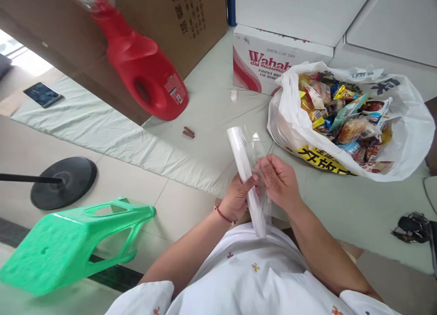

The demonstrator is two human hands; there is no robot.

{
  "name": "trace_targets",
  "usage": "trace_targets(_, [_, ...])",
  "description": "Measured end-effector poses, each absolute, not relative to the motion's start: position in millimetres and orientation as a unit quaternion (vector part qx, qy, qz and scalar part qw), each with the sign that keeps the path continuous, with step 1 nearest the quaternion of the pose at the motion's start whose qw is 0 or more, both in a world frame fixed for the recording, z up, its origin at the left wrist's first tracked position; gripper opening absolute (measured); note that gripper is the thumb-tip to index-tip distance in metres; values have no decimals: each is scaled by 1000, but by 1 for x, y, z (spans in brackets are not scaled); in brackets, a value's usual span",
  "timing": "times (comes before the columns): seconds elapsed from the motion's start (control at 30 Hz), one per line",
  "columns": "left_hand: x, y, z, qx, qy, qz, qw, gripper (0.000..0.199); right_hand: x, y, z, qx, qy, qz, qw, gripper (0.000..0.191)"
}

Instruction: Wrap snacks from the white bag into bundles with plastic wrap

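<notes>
A white roll of clear plastic bags (pixel 239 154) slants in front of my shirt, its lower end close to my belly. My left hand (pixel 239 196) is wrapped round the middle of the roll, thumb on top. Thin clear film hangs loose along the roll's right side. My right hand (pixel 278 180) pinches the edge of this film between thumb and fingers, just right of the roll. Whether the film is a single bag or several layers, I cannot tell.
A white shopping bag (pixel 287 101) full of wrapped snacks stands right. Behind it is a Wahaha water carton (pixel 249 62). A red jug (pixel 136 55) leans by a brown cardboard box (pixel 201 46). Small brown strips (pixel 188 132) lie on the cloth. A green stool (pixel 64 233) lies tipped on the floor.
</notes>
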State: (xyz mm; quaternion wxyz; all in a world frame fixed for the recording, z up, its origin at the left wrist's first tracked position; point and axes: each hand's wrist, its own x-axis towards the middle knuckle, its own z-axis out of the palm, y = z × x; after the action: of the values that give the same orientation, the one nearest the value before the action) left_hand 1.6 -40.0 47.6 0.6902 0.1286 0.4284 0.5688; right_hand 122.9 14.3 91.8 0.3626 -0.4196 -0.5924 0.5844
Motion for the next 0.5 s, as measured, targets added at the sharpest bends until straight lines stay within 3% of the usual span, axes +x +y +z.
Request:
trace_targets(0.13, [-20,-36,41,112,453,541,700,52,164,27,102,-493,-663,402,394,41])
trace_targets(0.23, [-32,-41,41,80,419,545,722,48,191,35,106,-503,-681,351,400,40])
trace_targets(0.33, [-23,-43,43,66,398,552,729,56,204,37,108,-500,-703,327,387,41])
trace_targets(0.5, [1,-37,44,142,517,514,670,72,226,26,120,-513,-745,227,361,39])
